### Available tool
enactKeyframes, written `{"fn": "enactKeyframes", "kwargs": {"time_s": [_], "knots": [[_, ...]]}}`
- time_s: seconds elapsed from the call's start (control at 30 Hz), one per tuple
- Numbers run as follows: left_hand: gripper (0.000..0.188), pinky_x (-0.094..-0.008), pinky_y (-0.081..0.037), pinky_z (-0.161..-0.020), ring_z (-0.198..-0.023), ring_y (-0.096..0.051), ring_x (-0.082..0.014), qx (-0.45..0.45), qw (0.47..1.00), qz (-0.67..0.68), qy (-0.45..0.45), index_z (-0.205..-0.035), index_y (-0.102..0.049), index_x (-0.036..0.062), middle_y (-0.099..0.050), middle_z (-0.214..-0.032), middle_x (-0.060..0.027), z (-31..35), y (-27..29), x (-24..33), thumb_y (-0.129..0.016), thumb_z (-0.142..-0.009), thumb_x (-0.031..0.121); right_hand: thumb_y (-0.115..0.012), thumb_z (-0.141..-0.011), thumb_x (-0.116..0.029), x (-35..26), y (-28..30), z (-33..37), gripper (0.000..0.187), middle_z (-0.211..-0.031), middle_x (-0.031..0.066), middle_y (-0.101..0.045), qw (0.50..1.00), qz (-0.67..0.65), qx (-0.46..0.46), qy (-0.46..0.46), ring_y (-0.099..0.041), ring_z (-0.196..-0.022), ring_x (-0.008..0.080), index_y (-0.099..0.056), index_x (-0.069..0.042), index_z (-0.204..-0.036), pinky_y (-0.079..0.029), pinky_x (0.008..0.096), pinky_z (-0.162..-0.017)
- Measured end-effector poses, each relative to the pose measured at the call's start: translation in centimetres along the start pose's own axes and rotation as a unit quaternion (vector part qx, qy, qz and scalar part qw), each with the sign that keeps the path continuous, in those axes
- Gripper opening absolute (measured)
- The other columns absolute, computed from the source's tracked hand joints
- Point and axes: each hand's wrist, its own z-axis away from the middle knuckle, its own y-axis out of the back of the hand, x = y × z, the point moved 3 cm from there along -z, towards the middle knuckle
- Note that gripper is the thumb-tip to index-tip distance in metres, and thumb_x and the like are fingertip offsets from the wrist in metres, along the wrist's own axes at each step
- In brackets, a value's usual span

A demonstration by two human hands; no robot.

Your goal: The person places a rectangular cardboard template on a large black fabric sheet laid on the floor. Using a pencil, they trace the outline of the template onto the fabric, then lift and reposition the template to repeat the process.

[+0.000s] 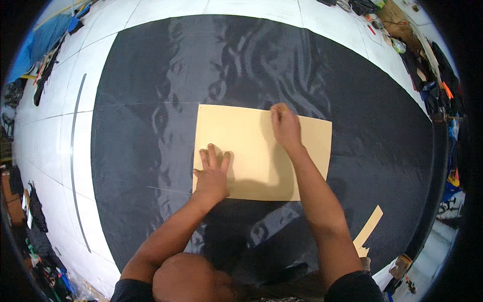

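A tan rectangular sheet of card or stiff paper (246, 151) lies on a large spread of shiny black material (136, 146). With fingers spread, my left hand (213, 176) presses flat on the sheet's lower left part. My right hand (287, 126) is closed at the sheet's far edge, right of its middle. A thin yellowish line shows at those fingers, but what they hold is too small to make out. Faint pale lines run across the black material from the sheet's left side.
Under the black material is a white surface (75, 50) with seams. A long thin grey strip (75, 161) lies on it at the left. Narrow tan offcuts (370, 226) rest at the lower right. Mixed clutter (402, 30) lines the outer edges, with blue sheeting (48, 40) far left.
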Motion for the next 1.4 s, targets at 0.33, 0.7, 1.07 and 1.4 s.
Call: {"fn": "enactKeyframes", "kwargs": {"time_s": [0.33, 0.7, 1.07, 1.4], "knots": [[0.135, -0.0673, -0.049, -0.102, -0.150, -0.013, -0.0566, -0.011, 1.000, -0.023, 0.002, -0.164, -0.004, 0.0333, -0.002, -0.164, -0.0346, 0.6, 0.9, 0.3, -0.095, -0.064, 0.036, -0.057, -0.102, -0.026, 4.5, 5.3, 0.7, 0.026, -0.098, 0.0200, -0.073, 0.997, 0.000, 0.035, -0.076, -0.071, -0.093, 0.0375, -0.066, -0.003, -0.108, -0.054, 0.0457, -0.082], [0.140, -0.0648, -0.052, -0.101, -0.152, -0.008, -0.0536, -0.011, 1.000, -0.018, 0.011, -0.164, -0.005, 0.0340, 0.001, -0.165, -0.0312, 0.3, 0.8, 0.3, -0.098, -0.059, 0.033, -0.061, -0.100, -0.026, 11.7, 11.4, 0.9, 0.025, -0.100, 0.0188, -0.074, 0.988, 0.019, 0.072, -0.136, -0.073, -0.096, 0.0349, -0.068, -0.003, -0.108, -0.055, 0.0426, -0.084], [0.144, -0.0639, -0.055, -0.099, -0.150, -0.012, -0.0527, 0.011, 1.000, -0.019, 0.009, -0.163, -0.011, 0.0329, -0.004, -0.163, -0.0306, 0.2, 0.7, 0.5, -0.101, -0.051, 0.031, -0.058, -0.102, -0.025, 15.6, 13.5, 1.4, 0.027, -0.085, 0.0109, -0.074, 0.966, -0.109, 0.126, -0.199, -0.074, -0.080, 0.0215, -0.064, 0.000, -0.110, -0.057, 0.0367, -0.075], [0.144, -0.0587, -0.056, -0.100, -0.149, -0.015, -0.0546, 0.012, 0.999, -0.037, 0.013, -0.163, -0.014, 0.0314, -0.005, -0.162, -0.0335, 0.3, 0.8, 0.6, -0.102, -0.049, 0.030, -0.057, -0.104, -0.020, 14.9, 13.4, 2.0, 0.024, -0.098, 0.0164, -0.075, 0.974, -0.033, 0.121, -0.187, -0.076, -0.087, 0.0242, -0.062, 0.001, -0.115, -0.060, 0.0375, -0.075]]}}
